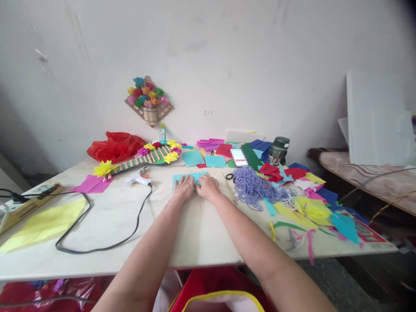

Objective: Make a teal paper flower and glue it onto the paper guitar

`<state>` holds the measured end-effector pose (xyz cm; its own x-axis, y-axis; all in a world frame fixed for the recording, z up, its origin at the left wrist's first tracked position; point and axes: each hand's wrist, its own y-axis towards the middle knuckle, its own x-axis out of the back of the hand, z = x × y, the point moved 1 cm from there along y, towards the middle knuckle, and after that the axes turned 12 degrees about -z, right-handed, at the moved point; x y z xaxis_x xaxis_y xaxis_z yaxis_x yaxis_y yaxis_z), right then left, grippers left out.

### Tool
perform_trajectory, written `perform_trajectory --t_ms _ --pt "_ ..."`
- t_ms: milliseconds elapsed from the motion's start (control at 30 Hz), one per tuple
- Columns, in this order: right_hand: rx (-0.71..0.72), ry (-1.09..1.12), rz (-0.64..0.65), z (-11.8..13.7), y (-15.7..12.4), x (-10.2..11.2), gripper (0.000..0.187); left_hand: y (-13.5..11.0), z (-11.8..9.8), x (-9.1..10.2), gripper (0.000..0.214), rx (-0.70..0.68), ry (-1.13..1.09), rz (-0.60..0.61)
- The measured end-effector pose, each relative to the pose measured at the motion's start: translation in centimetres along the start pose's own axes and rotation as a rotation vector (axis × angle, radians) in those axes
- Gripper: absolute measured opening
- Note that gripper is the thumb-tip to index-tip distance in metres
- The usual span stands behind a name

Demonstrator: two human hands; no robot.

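A light blue sheet of crepe paper (pixel 177 177) lies on the white table (pixel 191 236), straight in front of me. My left hand (pixel 184 187) rests flat on its left part, fingers stretched out. At the right part, my right hand (pixel 208 187) has its fingers bent and pressed together on the paper, thumb toward the left hand. Both hands hide much of the sheet. Left of them lies a white glue gun (pixel 138 177) with a black cord. To their right are a thin stick (pixel 229 188) and dark-handled scissors (pixel 230 176).
A bamboo piece with paper flowers (pixel 146 158) and a red plastic bag (pixel 113 146) lie at back left. A power strip (pixel 32 201) sits at the left edge. Purple yarn (pixel 250 187), coloured paper scraps (pixel 312 210) and a dark jar (pixel 278 151) crowd the right.
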<state>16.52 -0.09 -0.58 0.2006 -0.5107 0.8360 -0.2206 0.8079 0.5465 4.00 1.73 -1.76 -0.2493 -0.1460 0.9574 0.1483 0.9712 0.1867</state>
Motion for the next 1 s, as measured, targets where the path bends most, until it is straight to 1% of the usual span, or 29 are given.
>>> perform_trajectory --t_ms 100,233,500,700,767,833,900,967,1000 --pt "-0.001 -0.019 0.042 0.7 -0.3 -0.3 0.034 0.0 0.1 0.1 0.058 -0.005 -0.012 -0.007" --pt "-0.029 -0.044 0.046 1.0 -0.3 -0.5 0.031 0.0 -0.1 0.2 0.060 0.035 -0.041 0.005" --pt "-0.077 -0.034 0.043 1.7 -0.3 -0.3 0.033 -0.1 -0.2 0.1 0.058 0.008 -0.024 -0.012" --pt "-0.085 -0.046 0.046 1.9 -0.2 -0.6 0.032 0.1 -0.1 0.0 0.063 0.042 -0.077 0.016" --pt "-0.134 -0.046 0.015 1.4 -0.1 -0.5 0.032 0.1 -0.2 0.1 0.063 0.046 -0.088 0.019" --pt "-0.217 -0.054 -0.032 0.6 0.1 -0.1 0.031 0.1 -0.2 0.0 0.063 0.038 -0.076 0.005" --pt "-0.300 -0.071 -0.088 -0.6 0.2 0.4 0.031 0.1 -0.3 -0.2 0.062 0.034 -0.053 -0.014" --pt "-0.391 -0.098 -0.113 -2.0 0.3 0.8 0.032 0.1 -0.3 -0.6 0.063 0.037 -0.031 -0.022" --pt "-0.447 -0.109 -0.104 -2.7 0.4 1.0 0.033 0.2 -0.3 -0.7 0.064 0.033 -0.023 -0.023"
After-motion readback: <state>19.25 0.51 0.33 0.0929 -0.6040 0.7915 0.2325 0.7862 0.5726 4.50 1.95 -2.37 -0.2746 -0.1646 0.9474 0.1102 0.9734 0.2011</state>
